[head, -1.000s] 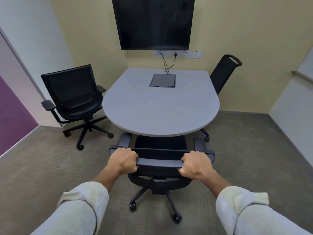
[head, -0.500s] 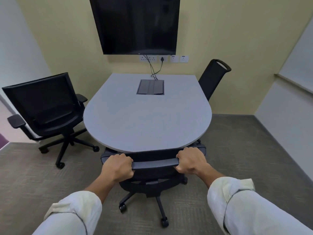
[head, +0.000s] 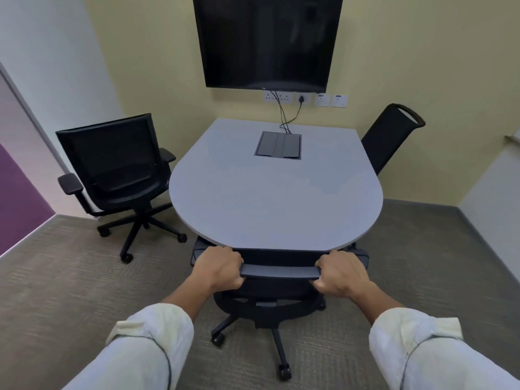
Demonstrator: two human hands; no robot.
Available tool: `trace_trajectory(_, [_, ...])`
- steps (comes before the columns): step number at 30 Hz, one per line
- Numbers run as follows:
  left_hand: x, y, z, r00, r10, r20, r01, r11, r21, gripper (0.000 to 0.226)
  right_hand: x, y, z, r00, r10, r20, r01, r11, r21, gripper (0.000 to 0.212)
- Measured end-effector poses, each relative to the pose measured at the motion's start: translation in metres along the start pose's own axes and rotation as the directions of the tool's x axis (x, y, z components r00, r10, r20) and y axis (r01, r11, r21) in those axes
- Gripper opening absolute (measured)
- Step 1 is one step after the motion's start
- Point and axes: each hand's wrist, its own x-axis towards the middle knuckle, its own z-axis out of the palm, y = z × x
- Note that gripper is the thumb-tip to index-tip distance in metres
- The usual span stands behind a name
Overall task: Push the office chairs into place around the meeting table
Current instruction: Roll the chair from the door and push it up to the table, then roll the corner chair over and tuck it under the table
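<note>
- The carpet (head: 70, 291) covers the lower half of the frame, grey-brown and ribbed, meeting a yellow wall (head: 422, 52) at the top and a white and purple wall at the far left.
- The meeting table (head: 275, 198) fills the middle of the frame; its pale grey surface has a straight edge against the yellow wall and a rounded edge towards the camera.
- A dark screen (head: 267, 40) hangs on the wall at the top centre, above a row of white sockets (head: 305, 99), from which thin black cables drop to the table.
- The left chair (head: 115, 170), black with armrests, stands at the middle left of the frame, just beside the table's left edge, its seat not under the table.
- The near chair (head: 270, 294) sits at the lower centre, its seat tucked beneath the rounded edge; its backrest top lies just below that edge, and its wheeled base shows on the carpet.
- The right chair (head: 391, 139) shows only its black back at the upper right, close against the table's right side.
- A dark cable hatch (head: 278, 144) is set into the table near the wall.
- The left hand (head: 219, 270) has its fingers curled tight around the left end of the near chair's top bar.
- The right hand (head: 342, 273) grips the right end of that bar the same way, fingers wrapped closed; both forearms wear rolled pale sleeves.
</note>
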Motion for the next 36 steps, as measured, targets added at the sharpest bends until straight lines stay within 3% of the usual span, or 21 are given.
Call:
trace_trajectory(7, [0.000,-0.006,-0.003,0.992,0.119,-0.046,-0.123,0.989,-0.082,0.040,-0.006,0.002,-0.008,0.998,-0.029,-0.061,0.033,0.997,0.065,0.037])
trace_trajectory(11, [-0.004,-0.002,-0.009,0.985,0.162,-0.057,-0.169,0.970,-0.177,0.063,-0.015,0.006,-0.009,0.980,-0.126,-0.156,0.157,0.966,0.205,0.034])
trace_trajectory(16, [-0.013,0.005,-0.017,0.982,0.136,-0.129,-0.170,0.937,-0.306,0.055,-0.022,0.004,-0.016,0.921,-0.227,-0.318,0.340,0.865,0.369,0.040])
trace_trajectory(21, [-0.008,0.008,-0.051,0.960,-0.065,-0.273,-0.045,0.924,-0.379,0.046,0.013,-0.024,-0.051,0.873,-0.299,-0.385,0.433,0.839,0.330,0.037])
trace_trajectory(29, [-0.029,-0.038,-0.084,0.914,-0.290,-0.284,0.199,0.930,-0.310,0.030,0.075,-0.090,-0.071,0.808,-0.439,-0.392,0.562,0.773,0.294,0.032])
trace_trajectory(32, [-0.042,-0.065,-0.089,0.873,-0.381,-0.305,0.282,0.904,-0.322,0.033,0.104,-0.112,-0.078,0.796,-0.468,-0.384,0.582,0.765,0.275,0.032])
trace_trajectory(36, [-0.055,-0.109,-0.090,0.767,-0.536,-0.353,0.380,0.823,-0.423,0.035,0.148,-0.148,-0.084,0.799,-0.497,-0.338,0.586,0.769,0.256,0.037])
